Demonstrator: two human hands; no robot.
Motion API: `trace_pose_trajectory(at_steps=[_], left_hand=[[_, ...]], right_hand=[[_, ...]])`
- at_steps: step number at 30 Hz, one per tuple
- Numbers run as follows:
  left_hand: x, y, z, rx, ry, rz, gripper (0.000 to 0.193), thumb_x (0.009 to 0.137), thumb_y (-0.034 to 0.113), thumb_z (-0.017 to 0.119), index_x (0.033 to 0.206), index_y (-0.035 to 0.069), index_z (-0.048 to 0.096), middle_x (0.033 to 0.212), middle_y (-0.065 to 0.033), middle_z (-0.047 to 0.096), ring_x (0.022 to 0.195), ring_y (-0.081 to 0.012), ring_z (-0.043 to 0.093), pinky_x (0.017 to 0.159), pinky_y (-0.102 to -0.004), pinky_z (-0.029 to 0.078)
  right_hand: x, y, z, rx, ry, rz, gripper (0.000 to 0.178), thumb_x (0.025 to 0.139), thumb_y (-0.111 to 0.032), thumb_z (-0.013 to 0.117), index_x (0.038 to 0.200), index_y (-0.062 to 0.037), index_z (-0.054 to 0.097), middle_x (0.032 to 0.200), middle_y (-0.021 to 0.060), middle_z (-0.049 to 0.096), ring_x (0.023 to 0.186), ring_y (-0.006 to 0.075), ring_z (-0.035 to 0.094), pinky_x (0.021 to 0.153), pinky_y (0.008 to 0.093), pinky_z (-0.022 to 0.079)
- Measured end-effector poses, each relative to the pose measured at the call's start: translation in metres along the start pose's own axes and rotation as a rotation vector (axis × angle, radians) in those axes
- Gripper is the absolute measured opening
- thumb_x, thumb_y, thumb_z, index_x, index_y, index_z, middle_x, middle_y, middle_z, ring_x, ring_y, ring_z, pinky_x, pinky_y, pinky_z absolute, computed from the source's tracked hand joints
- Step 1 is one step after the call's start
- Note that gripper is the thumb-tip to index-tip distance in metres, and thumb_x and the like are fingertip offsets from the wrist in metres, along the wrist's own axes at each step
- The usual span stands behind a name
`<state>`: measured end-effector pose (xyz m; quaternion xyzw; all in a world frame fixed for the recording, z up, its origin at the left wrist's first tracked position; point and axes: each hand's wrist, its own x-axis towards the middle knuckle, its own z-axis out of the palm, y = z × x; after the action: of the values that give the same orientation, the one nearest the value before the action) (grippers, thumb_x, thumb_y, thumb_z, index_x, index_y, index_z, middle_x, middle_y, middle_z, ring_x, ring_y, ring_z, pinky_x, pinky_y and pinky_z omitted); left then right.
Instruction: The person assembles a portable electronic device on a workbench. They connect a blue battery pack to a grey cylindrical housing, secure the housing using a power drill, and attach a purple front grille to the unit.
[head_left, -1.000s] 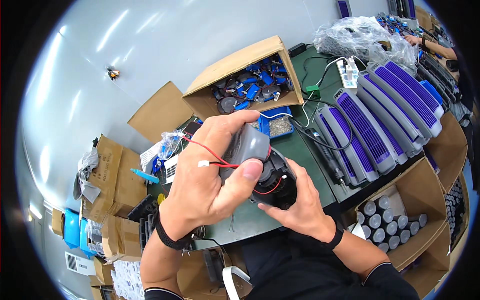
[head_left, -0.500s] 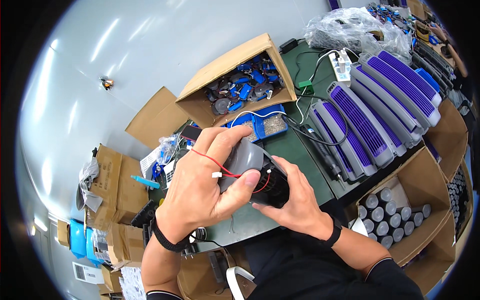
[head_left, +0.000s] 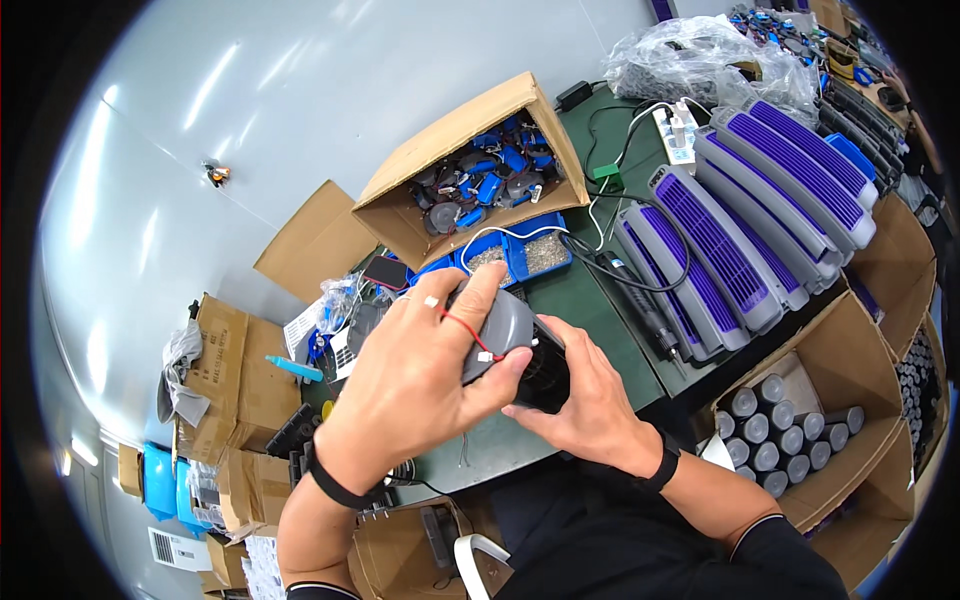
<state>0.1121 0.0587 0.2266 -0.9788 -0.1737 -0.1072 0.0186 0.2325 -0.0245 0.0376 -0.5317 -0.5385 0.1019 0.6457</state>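
Note:
Over the green table, both hands hold one part with a grey, smooth, rounded end (head_left: pixel 503 322) and a black cylindrical housing (head_left: pixel 546 372). My left hand (head_left: pixel 415 365) is closed round the grey end, its thumb pressed on the near side. Against the housing's right side, my right hand (head_left: pixel 588 405) grips with thumb and fingers. A thin red wire (head_left: pixel 462 322) with small white connectors loops over my left fingers. How the two pieces meet is partly hidden by the fingers.
Beyond my hands, a tipped cardboard box (head_left: pixel 440 130) holds blue and grey motor-like parts. Blue bins (head_left: pixel 545 250) contain small metal pieces. At right lie an electric screwdriver (head_left: pixel 640 305) and several grey-purple slatted housings (head_left: pixel 720 240). Grey-ended cylinders (head_left: pixel 775 430) fill a carton.
My left hand has turned slightly on the grey end. The red wire has shifted, with one white connector now over the back of my left fingers. My right hand keeps its grip.

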Motion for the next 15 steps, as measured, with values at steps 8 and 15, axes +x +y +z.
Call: trace_pose_trajectory(at_steps=[8, 15], left_hand=[[0.001, 0.000, -0.001, -0.059, -0.012, 0.010, 0.065, 0.089, 0.026, 0.075, 0.146, 0.000, 0.057, 0.130, -0.0259, 0.064, 0.107, -0.0429, 0.069, 0.093, -0.0455, 0.056], [0.005, 0.018, 0.002, 0.006, 0.084, -0.195, 0.055, 0.094, 0.033, 0.074, 0.135, -0.001, 0.064, 0.104, -0.0232, 0.071, 0.090, -0.0416, 0.070, 0.083, -0.0467, 0.056]], right_hand=[[-0.003, 0.001, 0.001, -0.044, 0.012, -0.023, 0.099, 0.071, -0.021, 0.094, 0.152, -0.0021, 0.040, 0.129, 0.0210, 0.061, 0.114, 0.0405, 0.062, 0.096, 0.0475, 0.049], [-0.016, 0.002, 0.006, -0.139, 0.067, -0.050, 0.124, 0.069, -0.023, 0.096, 0.164, 0.0013, 0.021, 0.135, 0.0248, 0.056, 0.122, 0.0424, 0.058, 0.102, 0.0478, 0.047]])
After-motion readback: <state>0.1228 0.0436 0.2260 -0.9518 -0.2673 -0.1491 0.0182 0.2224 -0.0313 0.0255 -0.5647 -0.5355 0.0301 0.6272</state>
